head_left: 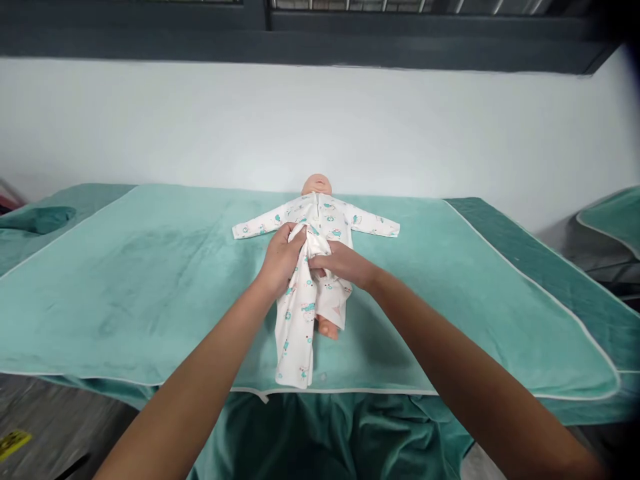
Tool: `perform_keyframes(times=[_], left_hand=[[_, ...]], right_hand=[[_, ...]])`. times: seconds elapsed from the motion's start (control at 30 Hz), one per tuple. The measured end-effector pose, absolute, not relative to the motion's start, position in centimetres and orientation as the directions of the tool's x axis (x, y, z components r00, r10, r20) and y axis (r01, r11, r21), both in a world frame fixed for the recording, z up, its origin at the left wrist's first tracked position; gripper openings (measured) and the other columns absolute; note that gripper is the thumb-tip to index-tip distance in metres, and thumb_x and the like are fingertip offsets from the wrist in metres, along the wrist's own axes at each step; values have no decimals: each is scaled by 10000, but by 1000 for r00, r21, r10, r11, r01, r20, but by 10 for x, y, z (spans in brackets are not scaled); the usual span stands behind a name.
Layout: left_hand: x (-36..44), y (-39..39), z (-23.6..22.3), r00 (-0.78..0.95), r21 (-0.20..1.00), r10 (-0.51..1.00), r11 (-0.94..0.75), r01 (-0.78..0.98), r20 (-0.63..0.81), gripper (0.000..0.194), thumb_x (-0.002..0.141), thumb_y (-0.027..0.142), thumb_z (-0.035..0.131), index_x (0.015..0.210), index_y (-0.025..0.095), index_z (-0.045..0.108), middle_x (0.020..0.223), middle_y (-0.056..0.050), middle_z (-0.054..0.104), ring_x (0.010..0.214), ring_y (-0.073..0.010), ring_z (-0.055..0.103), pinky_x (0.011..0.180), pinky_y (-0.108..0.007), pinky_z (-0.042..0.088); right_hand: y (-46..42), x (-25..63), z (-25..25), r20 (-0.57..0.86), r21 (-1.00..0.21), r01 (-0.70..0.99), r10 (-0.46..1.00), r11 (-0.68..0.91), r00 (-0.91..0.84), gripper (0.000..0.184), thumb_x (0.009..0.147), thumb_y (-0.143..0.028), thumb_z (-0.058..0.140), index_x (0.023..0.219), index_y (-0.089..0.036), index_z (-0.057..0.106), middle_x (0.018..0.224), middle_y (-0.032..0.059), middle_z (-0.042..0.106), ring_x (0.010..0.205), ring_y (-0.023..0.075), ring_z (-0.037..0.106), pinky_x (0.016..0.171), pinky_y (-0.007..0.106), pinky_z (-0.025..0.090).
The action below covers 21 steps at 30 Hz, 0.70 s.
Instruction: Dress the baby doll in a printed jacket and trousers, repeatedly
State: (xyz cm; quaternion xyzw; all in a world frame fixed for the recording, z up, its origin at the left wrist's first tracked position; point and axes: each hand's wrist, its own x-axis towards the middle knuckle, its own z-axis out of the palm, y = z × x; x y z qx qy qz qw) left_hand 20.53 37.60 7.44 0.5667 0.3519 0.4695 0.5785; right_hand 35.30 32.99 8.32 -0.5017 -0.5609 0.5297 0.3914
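A baby doll (317,185) lies on its back, its head toward the wall and its long-sleeved white printed baby top (335,217) spread with both arms out. Over its lower body, my left hand (284,257) is closed on bunched baby clothes (297,333) of the same print. One leg of that cloth hangs flat toward me. My right hand (340,260) grips the same bunched cloth from the other side, its fingertips partly hidden in the folds. A bare doll foot (328,328) sticks out below a cuff. Whether top and held cloth are one piece, I cannot tell.
Under the doll a light green plush mat (150,280) with white piping covers the table. Darker green cloth (330,433) hangs over the front edge. Behind stands a white wall (320,127) below a dark window frame (320,43). More green fabric (617,217) sits at right.
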Motion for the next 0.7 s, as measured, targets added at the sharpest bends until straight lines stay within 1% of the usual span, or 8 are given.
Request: perform_keyframes(times=[0.1, 0.13, 0.2, 0.3, 0.43, 0.53, 0.6, 0.7], left_hand=[[198, 372, 79, 376, 995, 921, -104, -13, 101, 332, 843, 532, 618, 905, 206, 595, 750, 16, 616, 627, -133, 552, 583, -242, 435], [192, 370, 83, 440, 991, 894, -124, 53, 88, 349, 840, 542, 620, 892, 196, 619, 780, 6, 640, 657, -139, 568, 595, -242, 435], [182, 366, 88, 610, 975, 792, -155, 159, 26, 356, 808, 530, 668, 896, 185, 663, 883, -17, 692, 765, -169, 614, 652, -249, 456], [176, 365, 90, 709, 985, 705, -94, 145, -37, 373, 731, 446, 767, 980, 177, 698, 1006, -43, 723, 902, -216, 646, 752, -272, 490], [182, 369, 77, 431, 989, 902, 78, -123, -17, 411, 734, 407, 744, 1056, 168, 656, 922, -44, 718, 765, -175, 640, 692, -270, 501], [189, 368, 71, 334, 989, 942, 44, -142, 6, 358, 754, 401, 706, 1029, 179, 649, 873, -23, 705, 689, -150, 611, 638, -251, 485], [192, 365, 71, 318, 995, 947, -16, -95, 45, 313, 773, 411, 681, 995, 191, 661, 854, -12, 698, 681, -150, 604, 624, -245, 478], [194, 361, 73, 293, 995, 952, -78, -59, 92, 283, 782, 418, 670, 959, 197, 674, 870, -14, 698, 708, -158, 610, 639, -248, 479]], right_hand=[[330, 354, 84, -151, -981, -108, 983, -162, -103, 141, 673, -292, 657, 740, -172, 624, 682, 3, 634, 631, 156, 557, 622, 278, 443], [331, 356, 83, -158, -967, -191, 984, -170, -77, 162, 672, -291, 658, 781, -172, 637, 719, 9, 650, 666, 169, 580, 647, 286, 462], [332, 360, 80, -127, -957, -256, 990, -136, -53, 176, 689, -294, 665, 817, -174, 648, 762, 14, 661, 726, 183, 602, 685, 291, 480], [330, 362, 74, -32, -974, -221, 997, -47, -69, 211, 748, -356, 691, 876, -191, 656, 767, -2, 646, 721, 164, 582, 703, 286, 473], [323, 360, 74, -16, -1000, 15, 958, -13, -287, 311, 757, -467, 732, 823, -171, 664, 633, -38, 558, 573, 107, 455, 629, 265, 407], [321, 359, 78, -75, -985, 171, 925, -11, -373, 345, 702, -459, 782, 850, -162, 688, 744, -11, 621, 667, 124, 510, 658, 266, 404], [321, 356, 79, -77, -980, 201, 941, -11, -329, 343, 702, -477, 765, 799, -158, 682, 768, 3, 639, 698, 137, 528, 668, 272, 407], [323, 353, 74, -62, -978, 207, 968, -11, -244, 324, 677, -461, 765, 681, -160, 644, 675, -7, 612, 642, 134, 510, 644, 280, 400]])
